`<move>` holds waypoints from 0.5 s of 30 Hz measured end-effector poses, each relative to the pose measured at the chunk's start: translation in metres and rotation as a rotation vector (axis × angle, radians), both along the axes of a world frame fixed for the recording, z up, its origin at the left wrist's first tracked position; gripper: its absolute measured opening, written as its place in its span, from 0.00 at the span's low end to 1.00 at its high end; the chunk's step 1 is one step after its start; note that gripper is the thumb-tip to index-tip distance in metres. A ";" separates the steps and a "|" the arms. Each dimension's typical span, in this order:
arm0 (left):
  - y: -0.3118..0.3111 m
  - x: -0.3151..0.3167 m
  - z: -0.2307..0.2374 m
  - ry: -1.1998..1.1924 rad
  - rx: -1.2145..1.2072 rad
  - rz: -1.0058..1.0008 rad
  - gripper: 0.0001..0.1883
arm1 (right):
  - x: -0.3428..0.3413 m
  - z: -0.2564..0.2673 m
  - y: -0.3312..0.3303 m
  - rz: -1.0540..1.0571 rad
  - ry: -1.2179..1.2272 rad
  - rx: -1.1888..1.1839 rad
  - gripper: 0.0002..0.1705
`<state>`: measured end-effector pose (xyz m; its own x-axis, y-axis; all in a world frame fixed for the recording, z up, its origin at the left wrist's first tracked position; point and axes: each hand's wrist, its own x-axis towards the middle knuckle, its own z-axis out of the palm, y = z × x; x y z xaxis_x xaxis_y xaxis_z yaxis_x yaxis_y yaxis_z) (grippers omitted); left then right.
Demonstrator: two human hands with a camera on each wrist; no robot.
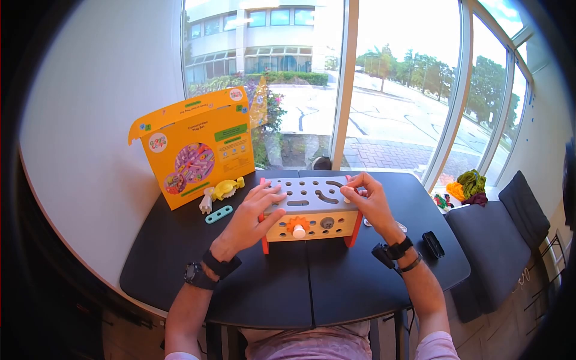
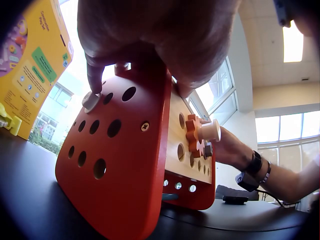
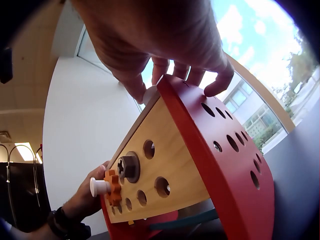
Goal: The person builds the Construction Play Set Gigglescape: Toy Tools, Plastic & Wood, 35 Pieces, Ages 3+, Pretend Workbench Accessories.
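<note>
A toy workbench (image 1: 307, 210) with a grey-lilac holed top, wooden front and red side panels stands on the table. My left hand (image 1: 249, 210) rests across its top left end, fingers spread over the top and thumb at the front edge. One left finger touches a pale knob (image 2: 91, 101) at the red side panel (image 2: 112, 145). At the top right corner, my right hand (image 1: 371, 201) pinches a small white peg (image 1: 347, 198) between thumb and finger. On the front sit an orange gear (image 1: 297, 224) with a white peg (image 3: 100, 187) through it and a grey bolt head (image 3: 131, 167).
A yellow toy box (image 1: 201, 144) stands at the back left. Before it lie a yellow toy piece (image 1: 228, 189), a white piece (image 1: 206, 201) and a teal holed strip (image 1: 219, 215). A black case (image 1: 432, 245) lies at right. Another teal strip (image 3: 187, 220) shows under the workbench.
</note>
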<state>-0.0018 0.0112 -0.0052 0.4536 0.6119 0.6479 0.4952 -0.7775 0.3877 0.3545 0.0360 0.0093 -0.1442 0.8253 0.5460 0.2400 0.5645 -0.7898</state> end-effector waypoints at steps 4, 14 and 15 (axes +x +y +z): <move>0.000 0.000 0.000 -0.002 -0.004 0.001 0.21 | 0.005 -0.004 0.004 0.034 0.056 -0.013 0.09; -0.001 0.001 0.001 0.000 0.003 0.000 0.21 | 0.009 -0.004 0.001 0.083 0.030 0.016 0.07; 0.000 0.001 0.000 0.003 0.003 0.000 0.21 | 0.009 -0.002 -0.001 0.078 0.008 0.022 0.07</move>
<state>-0.0012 0.0111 -0.0049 0.4554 0.6102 0.6482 0.4966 -0.7785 0.3840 0.3633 0.0346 0.0078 -0.2031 0.7995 0.5653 0.1889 0.5984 -0.7786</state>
